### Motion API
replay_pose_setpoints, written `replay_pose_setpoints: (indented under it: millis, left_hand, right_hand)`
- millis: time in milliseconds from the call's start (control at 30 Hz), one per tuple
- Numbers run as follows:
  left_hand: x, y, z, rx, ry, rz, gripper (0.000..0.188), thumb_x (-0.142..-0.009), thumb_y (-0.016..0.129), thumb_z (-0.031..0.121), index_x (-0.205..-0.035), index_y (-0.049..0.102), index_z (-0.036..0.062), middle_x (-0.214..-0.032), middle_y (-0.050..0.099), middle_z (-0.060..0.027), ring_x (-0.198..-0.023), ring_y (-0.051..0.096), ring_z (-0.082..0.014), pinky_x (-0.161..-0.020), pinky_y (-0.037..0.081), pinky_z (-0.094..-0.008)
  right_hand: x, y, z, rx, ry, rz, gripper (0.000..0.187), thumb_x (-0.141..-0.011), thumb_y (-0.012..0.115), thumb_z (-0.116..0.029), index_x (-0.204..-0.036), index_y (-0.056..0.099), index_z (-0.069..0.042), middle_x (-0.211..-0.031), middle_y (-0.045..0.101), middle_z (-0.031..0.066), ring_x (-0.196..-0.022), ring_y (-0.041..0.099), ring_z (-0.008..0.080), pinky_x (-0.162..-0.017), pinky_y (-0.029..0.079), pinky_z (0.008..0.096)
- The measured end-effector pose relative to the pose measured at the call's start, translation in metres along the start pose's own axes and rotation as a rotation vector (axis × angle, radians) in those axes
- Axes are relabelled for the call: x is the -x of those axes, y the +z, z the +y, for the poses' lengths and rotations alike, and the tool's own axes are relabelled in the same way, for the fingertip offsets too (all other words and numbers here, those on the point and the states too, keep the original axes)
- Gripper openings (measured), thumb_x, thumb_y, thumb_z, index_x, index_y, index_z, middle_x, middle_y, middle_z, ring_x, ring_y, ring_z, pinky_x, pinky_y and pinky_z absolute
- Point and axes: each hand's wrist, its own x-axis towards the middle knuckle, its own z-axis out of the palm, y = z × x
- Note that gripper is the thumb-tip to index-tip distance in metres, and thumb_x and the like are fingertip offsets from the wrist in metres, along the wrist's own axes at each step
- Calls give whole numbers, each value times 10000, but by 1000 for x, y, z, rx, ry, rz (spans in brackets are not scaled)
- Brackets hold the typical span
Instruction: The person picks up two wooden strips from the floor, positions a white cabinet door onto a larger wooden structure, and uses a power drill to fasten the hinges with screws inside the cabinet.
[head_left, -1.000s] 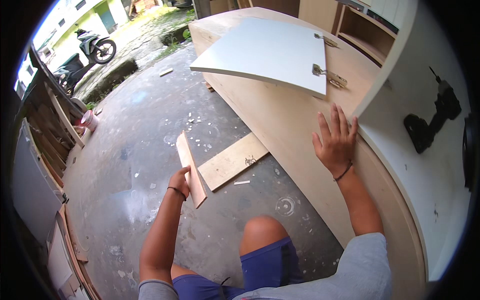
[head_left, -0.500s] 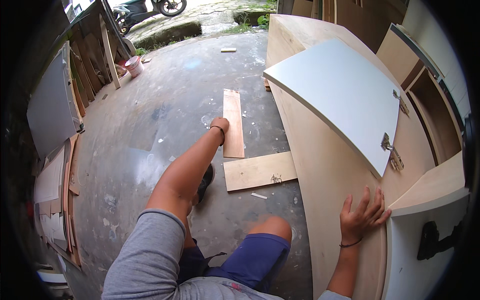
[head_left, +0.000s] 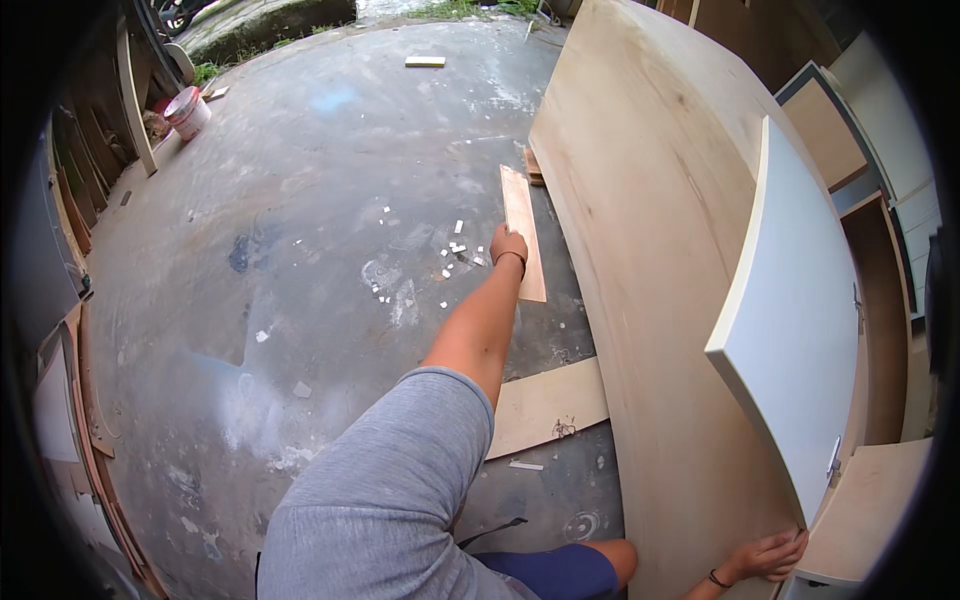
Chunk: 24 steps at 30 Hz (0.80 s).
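My left hand (head_left: 509, 243) is closed on the left edge of a narrow wooden board (head_left: 525, 230) over the grey floor. Whether that board touches the floor I cannot tell. Low on the right, my right hand (head_left: 768, 556) has its fingers together at the bottom corner of a white door panel (head_left: 790, 320) with metal hinges along its far edge. The panel stands tilted over a large pale wood panel (head_left: 660, 250). A second, wider board (head_left: 550, 405) lies on the floor below the narrow one, partly behind my left arm.
Small white chips (head_left: 458, 249) are scattered left of the narrow board. A pinkish bucket (head_left: 187, 112) stands at the far left near leaning boards (head_left: 85, 180). A small block (head_left: 425, 62) lies far off. Open wooden cabinet parts (head_left: 875, 300) line the right side.
The narrow board has moved right with my left hand, uncovering white chips. The white panel has tilted and shifted right. My right hand has gone from flat on the wood to the panel's corner.
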Motion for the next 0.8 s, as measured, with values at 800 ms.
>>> replay_pose_setpoints:
  millis: [800]
  left_hand:
    - [-129, 103, -18, -127, 98, -3, 351, -770, 555, 170, -1106, 568, 70, -971, 622, -195, -917, 596, -334, -812, 455, -393]
  right_hand:
    - [0, 36, 1, -376, 152, 107, 343, -937, 377, -270, -1062, 499, 25, -992, 515, 188, -886, 486, 346, -738, 350, 445]
